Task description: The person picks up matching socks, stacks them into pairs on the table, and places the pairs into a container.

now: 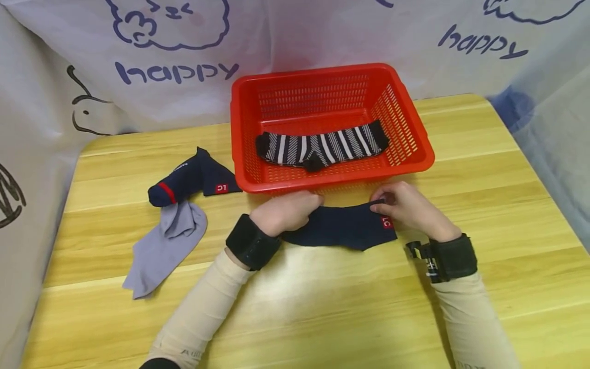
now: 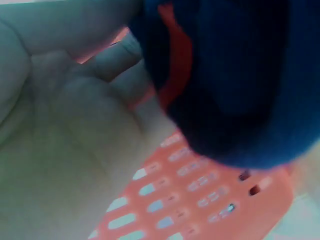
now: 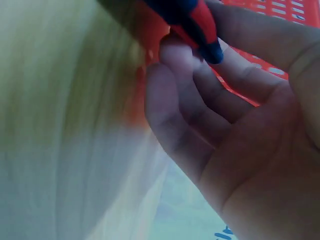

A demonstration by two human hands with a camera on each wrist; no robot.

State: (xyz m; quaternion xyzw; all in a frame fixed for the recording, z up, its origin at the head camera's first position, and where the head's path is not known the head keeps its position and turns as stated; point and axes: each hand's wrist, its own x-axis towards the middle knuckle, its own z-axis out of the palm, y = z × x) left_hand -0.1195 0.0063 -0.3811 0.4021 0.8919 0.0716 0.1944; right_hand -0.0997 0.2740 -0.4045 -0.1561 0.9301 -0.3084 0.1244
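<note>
A navy sock (image 1: 345, 228) with a red LC label is stretched sideways between both hands, just in front of the red basket. My left hand (image 1: 289, 211) grips its left end, and the toe with a red stripe fills the upper right of the left wrist view. At the other end my right hand (image 1: 407, 207) pinches the cuff corner by the label between thumb and fingers. Close up in the right wrist view, the navy edge (image 3: 214, 52) of the sock pokes out between the fingertips.
The red plastic basket (image 1: 332, 182) holds black-and-white striped socks (image 1: 322, 146). Left of it lies a second navy sock (image 1: 182, 177), folded over, its toe on a grey-lilac sock (image 1: 161, 251). White sheeting with drawings hangs behind the wooden table (image 1: 322, 312).
</note>
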